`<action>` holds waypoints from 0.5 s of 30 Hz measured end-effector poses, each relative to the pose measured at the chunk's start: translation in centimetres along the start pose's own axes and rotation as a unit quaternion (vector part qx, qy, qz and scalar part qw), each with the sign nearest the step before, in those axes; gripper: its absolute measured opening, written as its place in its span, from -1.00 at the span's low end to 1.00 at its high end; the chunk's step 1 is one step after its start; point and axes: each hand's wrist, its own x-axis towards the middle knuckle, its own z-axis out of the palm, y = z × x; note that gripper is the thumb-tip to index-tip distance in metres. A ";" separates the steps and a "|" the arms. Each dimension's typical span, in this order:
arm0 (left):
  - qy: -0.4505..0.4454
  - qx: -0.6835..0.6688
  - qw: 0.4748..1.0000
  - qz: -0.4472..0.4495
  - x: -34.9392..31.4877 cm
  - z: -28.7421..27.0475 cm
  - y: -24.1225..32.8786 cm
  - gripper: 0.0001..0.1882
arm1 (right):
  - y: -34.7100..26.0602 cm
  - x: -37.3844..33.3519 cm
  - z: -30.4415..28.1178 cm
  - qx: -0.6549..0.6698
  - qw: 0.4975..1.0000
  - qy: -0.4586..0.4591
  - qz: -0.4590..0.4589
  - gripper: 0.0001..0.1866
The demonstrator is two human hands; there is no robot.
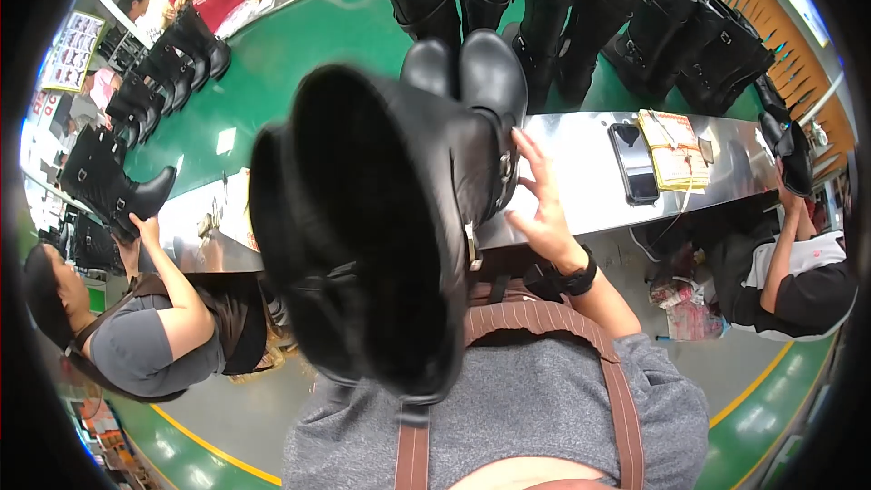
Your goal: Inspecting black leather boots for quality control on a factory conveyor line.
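Note:
A pair of tall black boots (426,141) fills the middle of the view. Their dark shaft openings face up at me and blur with motion, while two rounded toes (493,68) point away over the bench. Silver buckles and straps run along the right side of the nearer boot. Beside those buckles is my right hand (547,209), its fingers spread and the fingertips at or close to the leather; whether they press on it I cannot tell. A dark band circles that wrist. My left hand is hidden, as the boots cover that side.
A metal bench edge (581,163) borders the green work surface (299,45). On the metal lie a phone (634,163) and yellow-edged papers (673,147). Several black boots (544,18) stand along the far side. Co-workers handle boots to the left (172,327) and right (798,263).

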 end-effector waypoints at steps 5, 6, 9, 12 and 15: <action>-0.024 0.038 0.965 0.260 -1.3 -1.3 2.7 -0.45 | 2.0 2.2 -0.5 0.369 0.912 0.017 0.179 -0.13; -0.053 0.046 0.964 0.257 -1.4 -1.0 2.9 -0.42 | 2.3 2.3 -0.5 0.407 0.893 0.005 0.191 -0.15; -0.101 0.008 0.971 0.216 -1.1 -0.4 2.8 -0.32 | 2.0 1.8 -1.6 0.448 0.873 0.000 0.192 -0.20; -0.143 -0.099 0.975 0.136 0.1 -0.7 2.1 -0.23 | 0.4 0.0 -4.4 0.428 0.884 0.009 0.186 -0.25; -0.149 -0.307 0.940 -0.006 1.9 -1.1 1.7 -0.13 | -1.3 -2.0 -7.7 0.389 0.904 0.036 0.175 -0.29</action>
